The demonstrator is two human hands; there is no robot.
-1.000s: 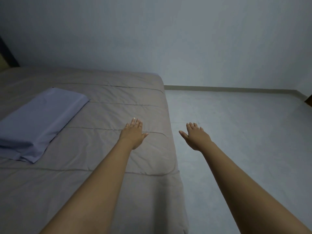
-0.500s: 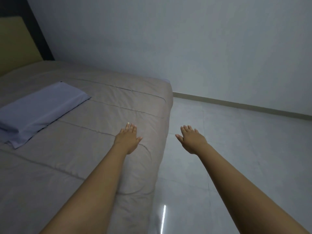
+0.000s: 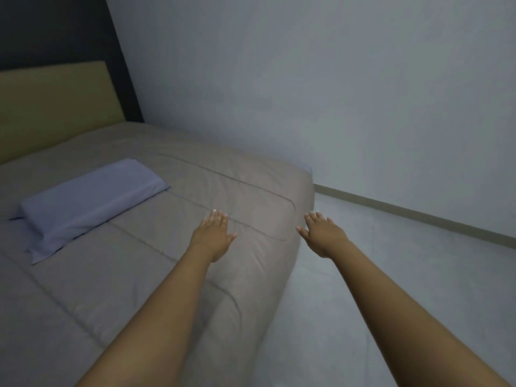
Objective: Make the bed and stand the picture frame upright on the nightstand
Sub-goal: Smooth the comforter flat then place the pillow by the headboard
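Bare and flat-fingered, the left hand (image 3: 213, 237) is hovering over the taupe quilt (image 3: 156, 247) while the right hand (image 3: 324, 236), equally empty, is hanging above the pale floor (image 3: 391, 275). Farther back, a lilac pillow (image 3: 89, 202) is lying on the smooth bed, with the tan headboard (image 3: 55, 107) beyond.

Both bare arms reach forward from the near edge, straight and roughly parallel. The left hand (image 3: 212, 235) is flat, palm down, fingers together. The right hand (image 3: 324, 235) is likewise spread flat, empty, thumb pointing left.
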